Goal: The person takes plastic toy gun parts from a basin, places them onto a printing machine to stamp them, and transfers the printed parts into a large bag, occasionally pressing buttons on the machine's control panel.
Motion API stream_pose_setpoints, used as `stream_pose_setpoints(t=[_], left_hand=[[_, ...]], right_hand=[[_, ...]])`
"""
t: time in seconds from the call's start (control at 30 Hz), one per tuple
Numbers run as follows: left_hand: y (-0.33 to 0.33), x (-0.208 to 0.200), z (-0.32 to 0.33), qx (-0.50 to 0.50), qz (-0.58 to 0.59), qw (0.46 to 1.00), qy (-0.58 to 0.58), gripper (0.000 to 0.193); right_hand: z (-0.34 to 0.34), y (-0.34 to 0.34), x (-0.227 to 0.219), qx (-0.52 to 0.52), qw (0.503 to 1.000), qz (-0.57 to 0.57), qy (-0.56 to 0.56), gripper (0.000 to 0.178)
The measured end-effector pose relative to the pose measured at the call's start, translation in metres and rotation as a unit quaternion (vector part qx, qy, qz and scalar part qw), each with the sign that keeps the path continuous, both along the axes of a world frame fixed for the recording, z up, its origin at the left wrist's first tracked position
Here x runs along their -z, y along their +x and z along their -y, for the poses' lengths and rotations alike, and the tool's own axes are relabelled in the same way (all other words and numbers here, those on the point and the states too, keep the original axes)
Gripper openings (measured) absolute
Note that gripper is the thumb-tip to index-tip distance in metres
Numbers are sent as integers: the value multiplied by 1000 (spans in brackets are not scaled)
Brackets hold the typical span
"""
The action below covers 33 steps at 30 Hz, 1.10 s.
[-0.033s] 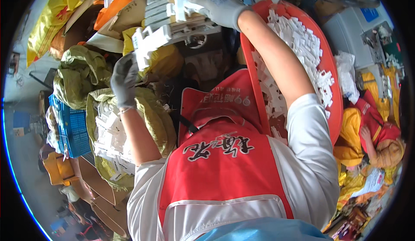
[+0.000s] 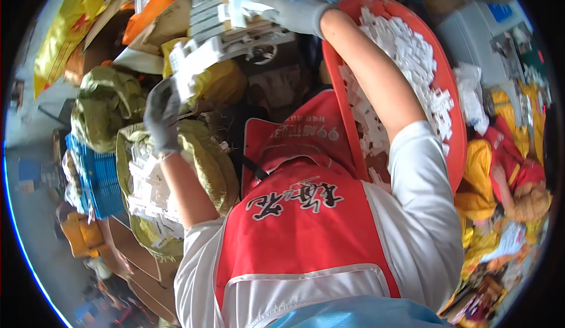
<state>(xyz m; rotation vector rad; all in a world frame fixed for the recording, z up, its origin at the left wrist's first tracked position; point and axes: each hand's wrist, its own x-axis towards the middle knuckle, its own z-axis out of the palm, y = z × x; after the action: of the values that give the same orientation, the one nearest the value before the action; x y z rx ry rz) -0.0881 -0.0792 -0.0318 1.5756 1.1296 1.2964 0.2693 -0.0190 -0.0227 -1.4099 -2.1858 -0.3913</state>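
My right hand (image 2: 291,11), in a pale grey glove, is at the far edge of the work surface (image 2: 207,13). Its fingers are closed on a white plastic piece (image 2: 237,5) with short side arms. Farther left, my left hand (image 2: 162,111), in a darker grey glove, is curled at the lower end of another white plastic piece (image 2: 191,66). That piece slants along the near edge of the surface; motion blurs it, and part of my grip is hidden. Below my left hand stands an open woven sack (image 2: 215,163) holding white pieces (image 2: 150,181).
A red tub (image 2: 458,133) full of white parts stands under my right arm. At left are a blue crate (image 2: 103,178), a green sack (image 2: 106,107) and cardboard boxes (image 2: 168,30). Another person's arm (image 2: 500,181) shows at far right among yellow bags (image 2: 474,169).
The view has shifted slightly. Both hands appear a little farther left, and the left has dropped slightly with its white piece. Both hands keep the same grip.
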Motion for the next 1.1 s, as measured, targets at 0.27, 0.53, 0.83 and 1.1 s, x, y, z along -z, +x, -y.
stream_pose_setpoints(t=[0.27,0.53,0.83,1.1], left_hand=[[-112,4,96,-265,-259,927,53,25],[-245,2,146,-363,-459,805,101,25],[-152,-16,126,-300,-432,850,19,26],[-84,-17,66,-208,-422,882,13,24]], right_hand=[[114,70,137,94,939,-329,-20,31],[200,263,314,509,806,-266,-144,56],[197,237,248,477,721,-122,-488,42],[190,277,292,446,810,-96,-369,64]])
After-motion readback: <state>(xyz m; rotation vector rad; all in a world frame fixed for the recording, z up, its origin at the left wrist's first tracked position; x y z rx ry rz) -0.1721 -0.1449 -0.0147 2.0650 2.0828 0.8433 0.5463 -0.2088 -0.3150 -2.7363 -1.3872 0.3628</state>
